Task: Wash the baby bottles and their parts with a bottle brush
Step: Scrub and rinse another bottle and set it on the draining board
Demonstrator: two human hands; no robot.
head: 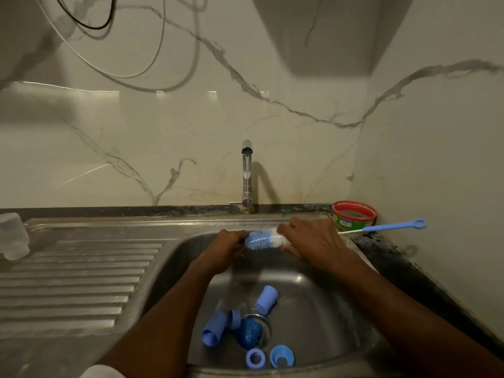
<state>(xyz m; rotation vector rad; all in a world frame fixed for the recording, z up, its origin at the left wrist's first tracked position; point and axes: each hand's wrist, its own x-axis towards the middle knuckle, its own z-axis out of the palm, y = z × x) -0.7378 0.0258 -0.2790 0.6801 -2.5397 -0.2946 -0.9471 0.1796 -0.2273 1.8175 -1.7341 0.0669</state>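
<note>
At nine o'clock, on the ribbed steel drainboard (81, 271), a clear, frosted container (12, 236) sits at the far left edge, too blurred to name more closely. Moving toward the middle, the left hand (226, 251) is curled over the blue tip of the bottle brush (266, 239); its fingers wrap under the bristle head, so how tightly they close is hidden. The bristle head, blue at its left end and white at its right, lies level between both hands, just above the far rim of the sink (174, 257). At twelve o'clock the chrome tap (247, 175) stands behind them against the marble wall.

Below the hands, at six o'clock, the bottle parts lie on the basin floor around the drain: a blue cap (214, 328) on its side at the left with a smaller blue piece just beside it, a dark blue lump (249, 334) sitting on the drain, another blue cap (267, 298) tilted above it, and a blue ring (255, 358) and a blue collar (282, 356) side by side nearest the front rim.

The right hand (313, 241) closes round the white end of the bristles, knuckles up, fingers bent round the head. The brush's wire stem and blue looped handle run out past it toward three o'clock, passing in front of a red-rimmed green tub (354, 215) on the dark counter.
</note>
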